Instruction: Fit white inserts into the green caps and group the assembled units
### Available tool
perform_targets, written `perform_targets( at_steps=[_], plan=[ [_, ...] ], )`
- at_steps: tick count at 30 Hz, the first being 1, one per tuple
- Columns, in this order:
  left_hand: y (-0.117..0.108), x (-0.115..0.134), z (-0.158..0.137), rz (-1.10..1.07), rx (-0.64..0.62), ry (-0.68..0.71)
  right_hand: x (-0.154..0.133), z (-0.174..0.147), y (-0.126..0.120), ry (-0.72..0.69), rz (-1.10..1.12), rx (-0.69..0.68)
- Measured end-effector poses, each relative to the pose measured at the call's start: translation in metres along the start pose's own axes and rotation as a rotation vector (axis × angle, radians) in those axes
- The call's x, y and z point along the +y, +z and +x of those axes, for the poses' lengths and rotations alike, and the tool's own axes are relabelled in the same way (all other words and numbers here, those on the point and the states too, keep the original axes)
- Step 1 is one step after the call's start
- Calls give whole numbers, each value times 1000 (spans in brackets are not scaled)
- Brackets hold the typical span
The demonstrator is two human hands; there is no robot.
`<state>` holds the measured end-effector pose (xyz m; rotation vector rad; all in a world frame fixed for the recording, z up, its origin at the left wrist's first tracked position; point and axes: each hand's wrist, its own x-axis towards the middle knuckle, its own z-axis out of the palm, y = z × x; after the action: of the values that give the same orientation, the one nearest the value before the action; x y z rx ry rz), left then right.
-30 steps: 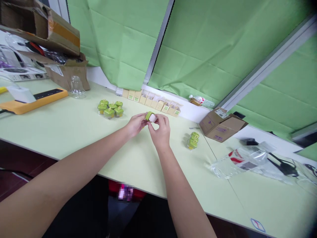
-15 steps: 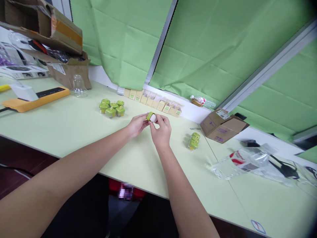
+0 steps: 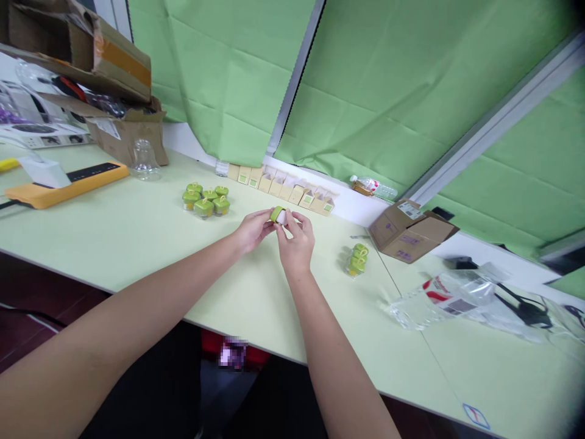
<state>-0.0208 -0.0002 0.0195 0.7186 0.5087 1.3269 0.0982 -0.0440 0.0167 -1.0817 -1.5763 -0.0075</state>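
My left hand (image 3: 253, 233) is closed on a small green lid (image 3: 275, 213), held on its side above the table. A white piece (image 3: 282, 217) sits in or against the lid's open side. My right hand (image 3: 297, 242) pinches this white piece from the right, its fingers partly covering it. Left of the hands stand several small clear containers with green lids (image 3: 203, 206) and little loop handles. More green-lidded containers (image 3: 358, 261) are grouped to the right, with something yellow inside.
A row of small cardboard boxes (image 3: 286, 188) lines the wall behind my hands. At the right are a large clear plastic bottle (image 3: 441, 296) and a cardboard box (image 3: 406, 231). An orange power strip (image 3: 77, 186) and a clear plastic cup (image 3: 145, 161) lie at the left.
My right fingers have shifted slightly over the white piece, so less of it shows. The left hand and the containers look unmoved.
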Motion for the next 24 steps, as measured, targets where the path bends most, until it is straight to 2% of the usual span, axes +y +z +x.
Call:
perform_targets(
  at_steps=[3,7,10,15,19,24],
  plan=[
    [0,1,1,9,4,23,-3,2,0,43,108,-12],
    [1,5,0,36,-20,26,-3,7,-2,334,370,-16],
    [2,8,0,40,-42,-2,2,12,-6,479,589,-100],
    [-4,10,2,10,-111,-69,4,14,-15,566,835,-223],
    [-7,12,4,12,-155,-119,2,15,-19,603,862,-255],
    [-5,16,1,27,-132,-149,10,14,-19,648,841,-284]
  ],
)
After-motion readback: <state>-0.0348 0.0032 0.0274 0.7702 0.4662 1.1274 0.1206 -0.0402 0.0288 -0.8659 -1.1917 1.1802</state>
